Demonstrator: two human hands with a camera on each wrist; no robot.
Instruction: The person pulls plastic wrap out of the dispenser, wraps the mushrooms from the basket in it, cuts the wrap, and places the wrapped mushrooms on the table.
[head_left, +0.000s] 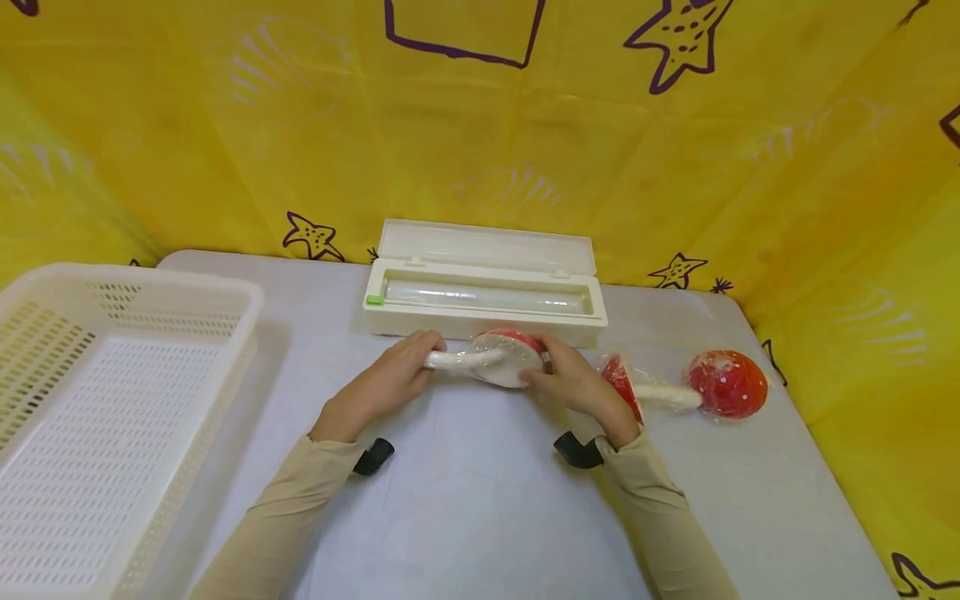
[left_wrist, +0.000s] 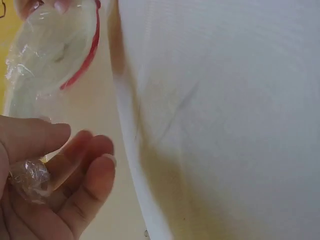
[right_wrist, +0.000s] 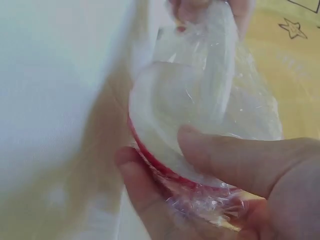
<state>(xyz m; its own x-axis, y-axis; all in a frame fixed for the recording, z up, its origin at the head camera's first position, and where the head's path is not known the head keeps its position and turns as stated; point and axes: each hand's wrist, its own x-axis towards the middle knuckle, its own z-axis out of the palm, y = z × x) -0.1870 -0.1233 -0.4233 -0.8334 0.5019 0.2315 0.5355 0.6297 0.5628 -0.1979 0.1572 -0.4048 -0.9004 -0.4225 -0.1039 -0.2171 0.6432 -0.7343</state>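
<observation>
A mushroom (head_left: 497,367) with a red cap and a white stem, covered in clear film, is held above the table between both hands. My left hand (head_left: 397,372) grips the free end of its stem. In the left wrist view, crinkled film (left_wrist: 31,177) bunches at that stem end, inside the curled fingers. My right hand (head_left: 576,379) pinches the cap at its rim, thumb on the pale underside and fingers behind the red side, as the right wrist view shows. Loose film (right_wrist: 255,105) stands out around the stem.
Behind the hands stands a white box (head_left: 487,321), lid raised, with a roll of clear film (head_left: 487,296) inside. At right lie a film-covered red cap (head_left: 619,385) and another red-capped mushroom (head_left: 727,383). A white perforated basket (head_left: 251,308) occupies the left. Yellow cloth (head_left: 480,133) hangs behind.
</observation>
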